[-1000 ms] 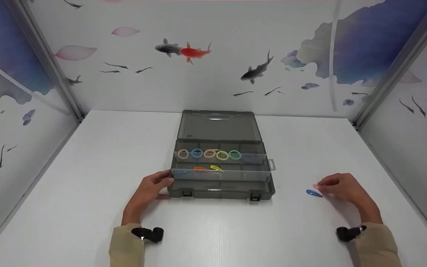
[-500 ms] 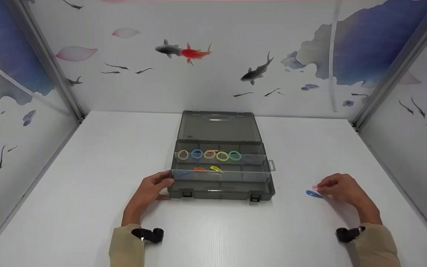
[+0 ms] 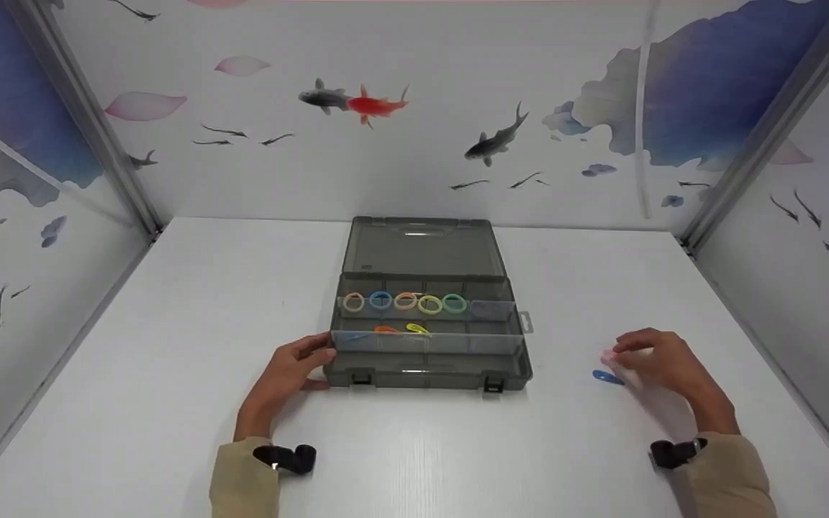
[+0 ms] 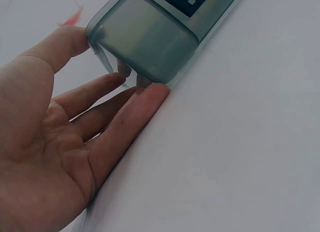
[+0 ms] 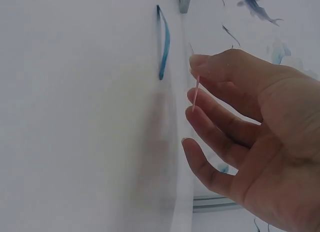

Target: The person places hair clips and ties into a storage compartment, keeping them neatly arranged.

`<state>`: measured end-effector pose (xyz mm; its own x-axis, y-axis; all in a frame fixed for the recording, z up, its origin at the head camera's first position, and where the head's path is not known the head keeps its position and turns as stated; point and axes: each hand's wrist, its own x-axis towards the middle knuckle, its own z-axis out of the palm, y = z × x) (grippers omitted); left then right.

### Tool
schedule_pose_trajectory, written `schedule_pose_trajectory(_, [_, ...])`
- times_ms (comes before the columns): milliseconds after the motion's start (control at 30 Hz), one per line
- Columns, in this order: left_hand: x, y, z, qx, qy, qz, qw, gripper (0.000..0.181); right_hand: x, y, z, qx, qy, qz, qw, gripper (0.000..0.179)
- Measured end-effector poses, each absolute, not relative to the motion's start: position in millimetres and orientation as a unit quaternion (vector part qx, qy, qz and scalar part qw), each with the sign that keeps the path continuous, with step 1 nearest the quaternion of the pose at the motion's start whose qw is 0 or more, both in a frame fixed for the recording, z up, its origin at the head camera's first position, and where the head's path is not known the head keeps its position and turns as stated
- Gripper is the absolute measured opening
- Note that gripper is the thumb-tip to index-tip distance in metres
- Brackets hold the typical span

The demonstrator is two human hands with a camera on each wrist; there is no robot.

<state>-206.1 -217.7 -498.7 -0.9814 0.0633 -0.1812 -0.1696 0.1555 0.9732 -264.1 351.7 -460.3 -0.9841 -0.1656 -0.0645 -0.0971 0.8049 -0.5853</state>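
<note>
My right hand (image 3: 663, 360) pinches a pink snap hair clip (image 5: 196, 94) between thumb and fingertips, just above the white table. A blue snap hair clip (image 3: 607, 377) lies on the table under those fingertips. Against the left end of a grey see-through compartment box (image 3: 429, 378) rests my left hand (image 3: 286, 370), its thumb at the rim and its fairly straight fingers along the side wall. In the box's middle row lie an orange clip (image 3: 386, 329), a yellow clip (image 3: 418, 329) and a blue one (image 3: 357, 337) seen through the divider.
Several coloured hair ties (image 3: 429, 305) stand along the box's back row. The lid (image 3: 422, 248) is folded back toward the rear wall (image 3: 414, 173). A catch (image 3: 526, 321) sticks out on the box's right side. Printed panels enclose the table (image 3: 414, 446) at the back and sides.
My right hand has raised the pink hair clip slightly from beside the blue one and moved it away from me. The left hand and box stay put.
</note>
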Motion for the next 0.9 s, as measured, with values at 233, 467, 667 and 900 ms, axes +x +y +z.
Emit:
schedule_pose_trajectory(233, [-204.1,-219.6,-499.3,-0.044,0.762,0.640,0.091,0.060,-260.6,338.0,-440.7,-0.116,0.945,-0.305,0.005,0.035])
schedule_pose_trajectory(467, [-204.0,-219.6,-501.5,-0.049,0.752,0.652,0.089,0.057,-257.9,316.9,-429.0,-0.145,0.938,-0.311,-0.035,0.027])
schedule_pose_trajectory(667, [-204.8,-219.4,-503.6,-0.044,0.755,0.648,0.093,0.058,-254.1,297.7,-423.3,-0.166,0.933,-0.315,-0.047,0.022])
schedule_pose_trajectory(900, [-207.5,-219.4,-502.8,-0.044,0.760,0.642,0.091,0.061,-252.8,273.4,-415.1,-0.196,0.923,-0.323,-0.069,0.014])
